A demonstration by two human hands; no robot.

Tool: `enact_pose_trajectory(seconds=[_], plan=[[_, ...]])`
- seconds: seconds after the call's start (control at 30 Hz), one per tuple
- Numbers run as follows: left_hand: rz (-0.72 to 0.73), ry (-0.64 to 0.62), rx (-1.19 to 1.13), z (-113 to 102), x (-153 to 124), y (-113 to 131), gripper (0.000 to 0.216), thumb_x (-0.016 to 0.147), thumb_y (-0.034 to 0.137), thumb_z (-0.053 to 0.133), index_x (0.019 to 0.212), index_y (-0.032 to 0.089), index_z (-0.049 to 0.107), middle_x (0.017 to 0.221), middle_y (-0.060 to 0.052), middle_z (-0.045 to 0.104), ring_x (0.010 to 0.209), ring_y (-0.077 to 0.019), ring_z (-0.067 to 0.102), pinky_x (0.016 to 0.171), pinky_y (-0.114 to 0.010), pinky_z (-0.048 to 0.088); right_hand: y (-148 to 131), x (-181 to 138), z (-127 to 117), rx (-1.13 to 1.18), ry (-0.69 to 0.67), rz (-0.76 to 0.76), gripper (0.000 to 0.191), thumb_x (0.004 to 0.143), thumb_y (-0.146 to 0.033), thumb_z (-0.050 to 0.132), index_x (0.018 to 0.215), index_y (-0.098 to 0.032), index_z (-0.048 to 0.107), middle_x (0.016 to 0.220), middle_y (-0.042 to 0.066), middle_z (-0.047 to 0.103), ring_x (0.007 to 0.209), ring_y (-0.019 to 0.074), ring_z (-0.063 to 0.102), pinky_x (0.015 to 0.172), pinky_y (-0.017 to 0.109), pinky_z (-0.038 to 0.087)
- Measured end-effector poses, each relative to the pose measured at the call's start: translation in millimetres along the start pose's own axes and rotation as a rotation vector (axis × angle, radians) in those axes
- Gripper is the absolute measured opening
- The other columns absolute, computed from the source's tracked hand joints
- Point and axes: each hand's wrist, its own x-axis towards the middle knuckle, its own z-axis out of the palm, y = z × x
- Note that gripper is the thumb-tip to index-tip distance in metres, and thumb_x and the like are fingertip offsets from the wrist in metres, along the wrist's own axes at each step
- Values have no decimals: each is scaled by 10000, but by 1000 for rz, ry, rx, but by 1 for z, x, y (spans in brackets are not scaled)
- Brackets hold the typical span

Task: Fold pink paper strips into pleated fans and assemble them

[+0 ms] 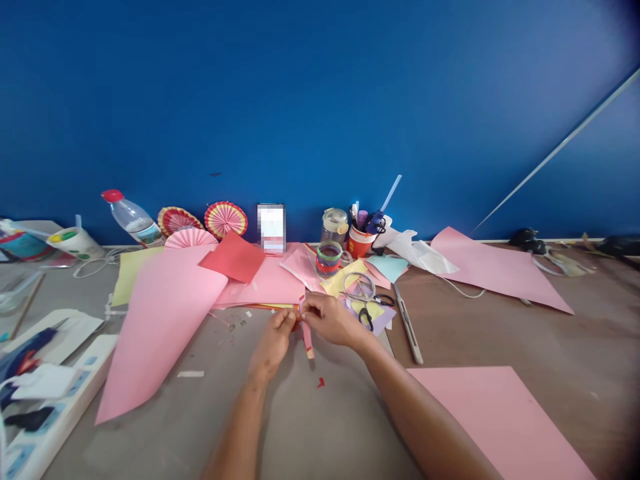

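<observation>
Head cam | left hand [274,341] and right hand [333,321] both pinched a folded pink paper strip [307,339] | scissors [367,307] sat at 2 o'clock, near the right hand

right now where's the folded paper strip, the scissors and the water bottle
folded paper strip [307,339], head view, on the pink part hanging below the fingers
scissors [366,316], head view, on a black handle loop
water bottle [134,221], head view, on the clear body, lying tilted by the wall
</observation>
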Motion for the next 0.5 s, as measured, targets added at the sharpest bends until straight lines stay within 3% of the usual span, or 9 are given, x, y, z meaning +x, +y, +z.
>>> enact_pose_trajectory(seconds=[0.17, 0.37, 0.5], plan=[[-11, -114, -106, 3, -3, 7, 241, 703, 369, 670, 671, 174, 532, 614, 20, 536, 610, -123, 495, 617, -246, 401, 1, 1, -5, -14, 6, 76, 138, 713, -65, 465, 632, -170, 502, 678, -21, 536, 614, 93, 468, 574, 204, 330], [52, 116, -65, 5, 3, 0, 221, 681, 319, 669, 772, 187, 517, 694, 32, 514, 626, -106, 473, 591, -227, 382, 3, 0, -6, 1, -16, 86, 106, 718, -108, 480, 647, -172, 526, 640, -34, 522, 577, 88, 455, 551, 202, 324], [318, 298, 190, 7, 1, -4, 143, 737, 265, 617, 813, 198, 516, 776, 6, 517, 726, -137, 504, 705, -273, 419, 4, 1, -6, -18, 10, 96, 110, 711, -107, 474, 659, -167, 550, 684, -15, 570, 608, 95, 478, 562, 204, 332]])
